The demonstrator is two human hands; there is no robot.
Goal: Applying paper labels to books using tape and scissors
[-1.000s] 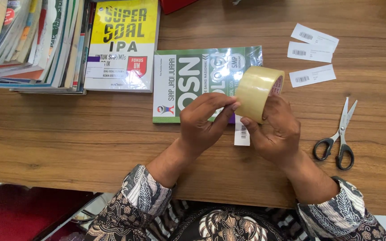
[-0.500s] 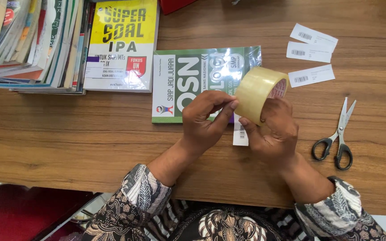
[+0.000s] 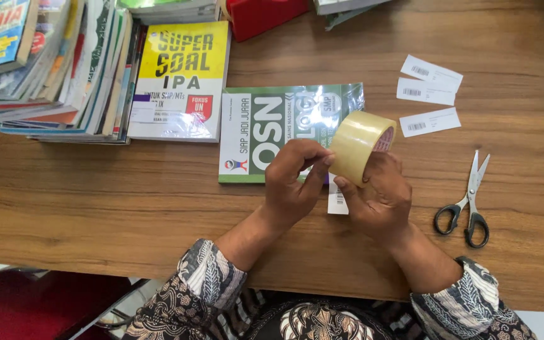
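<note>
One view only, from a head-worn camera looking almost straight down on a wooden table (image 3: 96, 208). The wearer sits at the near edge, which runs along the bottom of the frame; patterned sleeves enter from the lower centre and lower right. The camera faces away from the body, so the far side of the table lies at the top. Range is close: the left hand (image 3: 291, 182) and right hand (image 3: 379, 201) sit near the frame's centre and fill a fair part of it. The field reaches a stack of books (image 3: 45, 69) at upper left and scissors (image 3: 467, 201) at right. No second view shares the scene.
</note>
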